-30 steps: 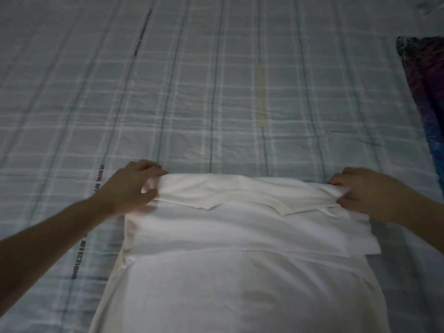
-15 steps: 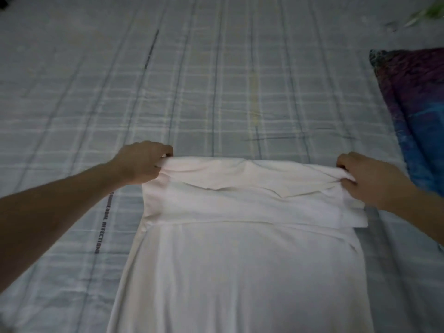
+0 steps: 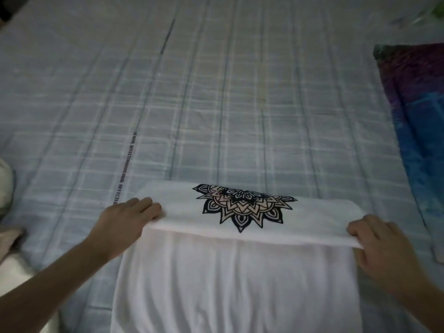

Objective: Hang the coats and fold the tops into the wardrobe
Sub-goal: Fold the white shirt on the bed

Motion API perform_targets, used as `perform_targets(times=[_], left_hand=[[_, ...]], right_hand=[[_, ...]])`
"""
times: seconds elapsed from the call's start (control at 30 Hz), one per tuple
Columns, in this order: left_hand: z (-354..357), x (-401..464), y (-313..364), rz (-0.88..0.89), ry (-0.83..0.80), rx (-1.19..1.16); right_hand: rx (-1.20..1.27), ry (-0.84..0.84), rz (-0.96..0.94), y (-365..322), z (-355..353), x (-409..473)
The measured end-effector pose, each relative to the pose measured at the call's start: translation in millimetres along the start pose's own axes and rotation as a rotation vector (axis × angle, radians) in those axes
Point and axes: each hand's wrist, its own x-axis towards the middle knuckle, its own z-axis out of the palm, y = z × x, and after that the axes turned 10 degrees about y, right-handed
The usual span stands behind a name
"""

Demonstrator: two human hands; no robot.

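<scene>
A white top (image 3: 230, 280) lies flat on the checked bed sheet (image 3: 216, 104), running toward me. Its far end is folded over toward me, and the fold shows a black and peach mandala print (image 3: 243, 209). My left hand (image 3: 125, 223) grips the left corner of the folded flap, fingers curled on its edge. On the other side, my right hand (image 3: 382, 246) pinches the right corner of the flap and holds it slightly above the layer beneath.
A purple and blue patterned cloth (image 3: 418, 121) lies along the right side of the bed. Pale fabric (image 3: 6, 188) sits at the left edge, and another light piece (image 3: 10, 267) lies below it. Something green and blurred (image 3: 438, 9) shows at the top right.
Both hands have flipped the far end of the top over toward me, so the printed mandala side now faces up where plain white folds lay before.
</scene>
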Motion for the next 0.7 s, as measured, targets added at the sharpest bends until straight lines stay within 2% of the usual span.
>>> perform_targets(times=[0.07,0.2,0.3,0.33,0.4,0.43,0.5,0.57,0.63,0.7], left_hand=[[12,-20,12,-0.006,-0.063,0.011],[29,-45,39,-0.091,-0.316,-0.092],[16,-38,37,-0.186,-0.474,-0.142],[10,-33,35,-0.191,-0.453,-0.192],[5,-21,32,-0.140,-0.233,-0.245],[7,-14,29,-0.118,-0.130,-0.240],[23,2,29,-0.152,-0.025,-0.212],[44,11,36,-0.278,-0.031,-0.183],[65,7,41,-0.434,-0.095,-0.221],[78,-5,38,-0.474,-0.140,-0.262]], right_hand=[[-0.013,-0.105,-0.045,-6,7,-26],[-0.035,-0.345,-0.087,-17,27,-68],[0.049,-0.382,-0.093,-19,20,-63],[0.065,-0.367,-0.084,-21,15,-55],[0.094,-0.266,-0.035,-27,10,-37],[0.087,-0.184,0.023,-31,13,-28],[0.046,-0.067,0.181,-45,26,-12],[-0.002,-0.080,0.232,-56,46,-8],[-0.056,-0.168,0.237,-60,68,-17],[-0.047,-0.203,0.277,-54,80,-25]])
